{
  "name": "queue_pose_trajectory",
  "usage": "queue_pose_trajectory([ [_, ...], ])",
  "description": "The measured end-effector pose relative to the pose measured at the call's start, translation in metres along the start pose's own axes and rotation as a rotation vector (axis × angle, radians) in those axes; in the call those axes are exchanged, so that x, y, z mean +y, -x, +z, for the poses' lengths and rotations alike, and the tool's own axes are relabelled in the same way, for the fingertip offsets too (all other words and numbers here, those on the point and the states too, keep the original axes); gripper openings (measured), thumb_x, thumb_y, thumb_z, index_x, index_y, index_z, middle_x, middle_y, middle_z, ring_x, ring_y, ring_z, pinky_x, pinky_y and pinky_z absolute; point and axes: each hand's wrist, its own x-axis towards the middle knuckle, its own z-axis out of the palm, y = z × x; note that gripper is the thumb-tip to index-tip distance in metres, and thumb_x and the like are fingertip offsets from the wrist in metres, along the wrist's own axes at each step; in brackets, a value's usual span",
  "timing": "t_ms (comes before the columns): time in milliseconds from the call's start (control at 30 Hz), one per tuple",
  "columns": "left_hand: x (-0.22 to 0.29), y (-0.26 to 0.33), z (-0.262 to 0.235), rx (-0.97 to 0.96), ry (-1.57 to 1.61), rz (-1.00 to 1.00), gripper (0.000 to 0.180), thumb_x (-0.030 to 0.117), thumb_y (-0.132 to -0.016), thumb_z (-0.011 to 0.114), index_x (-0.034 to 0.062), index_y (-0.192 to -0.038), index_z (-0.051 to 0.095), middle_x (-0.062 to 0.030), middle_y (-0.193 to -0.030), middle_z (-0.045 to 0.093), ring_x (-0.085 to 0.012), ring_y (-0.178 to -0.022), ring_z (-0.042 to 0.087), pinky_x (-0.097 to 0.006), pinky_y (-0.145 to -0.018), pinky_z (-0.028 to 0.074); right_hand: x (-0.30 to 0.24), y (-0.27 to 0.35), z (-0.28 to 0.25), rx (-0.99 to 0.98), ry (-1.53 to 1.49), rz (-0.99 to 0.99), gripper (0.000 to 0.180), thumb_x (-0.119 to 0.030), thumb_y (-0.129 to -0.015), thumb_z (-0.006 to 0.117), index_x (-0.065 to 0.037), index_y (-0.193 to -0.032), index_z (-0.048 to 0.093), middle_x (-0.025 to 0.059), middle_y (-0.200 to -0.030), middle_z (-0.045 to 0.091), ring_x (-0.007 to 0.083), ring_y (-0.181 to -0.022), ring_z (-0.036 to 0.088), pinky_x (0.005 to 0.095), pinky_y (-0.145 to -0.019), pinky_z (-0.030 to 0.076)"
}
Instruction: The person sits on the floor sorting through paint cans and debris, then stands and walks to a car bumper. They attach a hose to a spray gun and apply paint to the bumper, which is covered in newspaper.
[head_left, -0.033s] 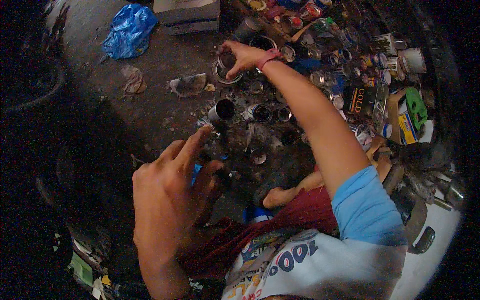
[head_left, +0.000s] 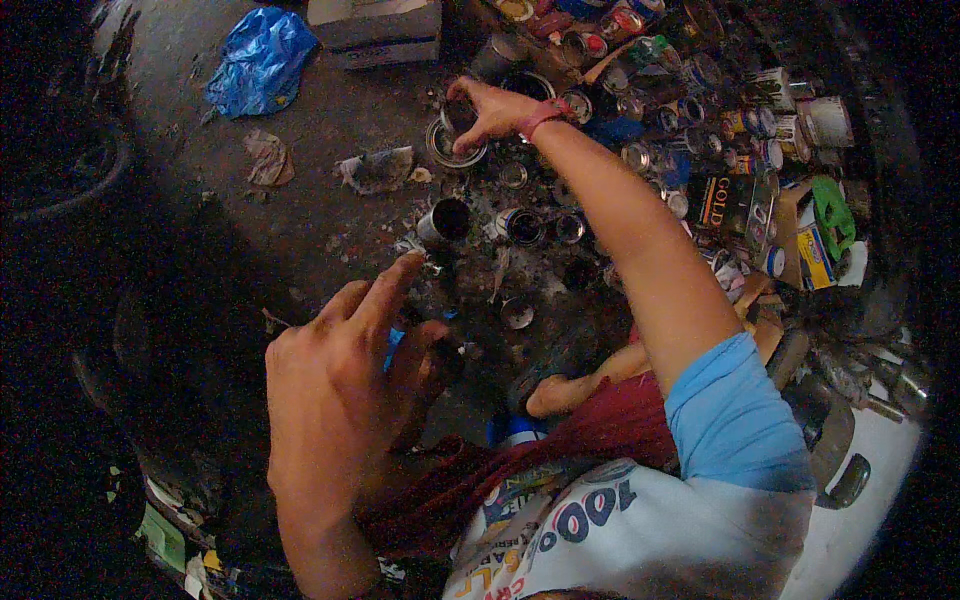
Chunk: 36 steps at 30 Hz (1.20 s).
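At the far middle of the ground, my right hand [head_left: 498, 112] curves its thumb and fingers round the sides of a dark, round tin can [head_left: 459, 120]. Just under it is a wider tin with a silvery rim [head_left: 436, 151]; whether the two touch, I cannot tell. My left hand [head_left: 335, 390] is raised at the near left, forefinger stretched forward and thumb apart, with no object visible in it. Its other fingers are partly hidden. Beyond its fingertip stands an open tin [head_left: 435, 226] with a dark inside, beside a smaller open tin [head_left: 522, 227].
Many small tins and jars crowd the right side, near a black box [head_left: 725, 204] and an open carton [head_left: 800, 245] with a green item. A blue plastic bag [head_left: 262, 62], a cardboard box [head_left: 375, 30] and a stained rag [head_left: 376, 170] lie further left.
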Motion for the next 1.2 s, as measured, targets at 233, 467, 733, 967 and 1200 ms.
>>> queue_pose_trajectory([
  [233, 0.000, 0.002, -0.001, 0.032, 0.012, 0.017, 0.053, 0.026, -0.086, 0.081, 0.0118, -0.135, 0.065, -0.0149, -0.098, 0.072, -0.0363, -0.079, 0.071, -0.046, -0.068, 0.057, 0.057, 0.053, -0.049, 0.606, -0.044, 0.045, 0.108, -0.045, -0.066, 0.099, -0.009, -0.150, 0.041, 0.0187, -0.144, 0.057, 0.0316, -0.134, 0.057, 0.0436, -0.115, 0.045],
  [467, -0.001, -0.004, 0.001, 0.016, 0.025, 0.013, 0.053, 0.024, -0.085, 0.081, 0.0102, -0.134, 0.065, -0.0169, -0.100, 0.072, -0.0380, -0.081, 0.072, -0.047, -0.071, 0.057, 0.096, 0.111, -0.029, 0.801, -0.014, 0.137, 0.109, -0.045, -0.070, 0.097, -0.008, -0.151, 0.035, 0.0208, -0.144, 0.057, 0.0350, -0.133, 0.057, 0.0452, -0.113, 0.046],
  [733, 0.002, -0.003, 0.003, 0.008, 0.017, -0.003, 0.052, 0.024, -0.086, 0.080, 0.0106, -0.134, 0.066, -0.0162, -0.099, 0.072, -0.0370, -0.080, 0.072, -0.047, -0.069, 0.057, 0.108, 0.125, -0.001, 0.870, 0.053, 0.116, 0.109, -0.044, -0.070, 0.097, -0.004, -0.151, 0.037, 0.0193, -0.145, 0.055, 0.0364, -0.136, 0.053, 0.0460, -0.116, 0.043],
  [967, -0.002, -0.004, 0.000, 0.019, -0.015, 0.058, 0.053, 0.027, -0.087, 0.079, 0.0123, -0.135, 0.065, -0.0145, -0.097, 0.072, -0.0361, -0.078, 0.071, -0.046, -0.066, 0.057, 0.108, 0.126, -0.003, 0.767, 0.179, 0.200, 0.123, -0.027, -0.061, 0.102, -0.009, -0.158, 0.028, 0.0203, -0.154, 0.047, 0.0389, -0.144, 0.044, 0.0468, -0.122, 0.037],
  [1200, -0.009, -0.002, 0.004, 0.007, -0.054, 0.055, 0.052, 0.028, -0.089, 0.078, 0.0140, -0.137, 0.064, -0.0130, -0.098, 0.072, -0.0346, -0.077, 0.072, -0.045, -0.066, 0.057, 0.102, 0.109, 0.000, 0.783, 0.279, 0.341, 0.121, -0.041, -0.064, 0.099, -0.007, -0.157, 0.030, 0.0238, -0.146, 0.051, 0.0446, -0.139, 0.047, 0.0503, -0.117, 0.040],
])
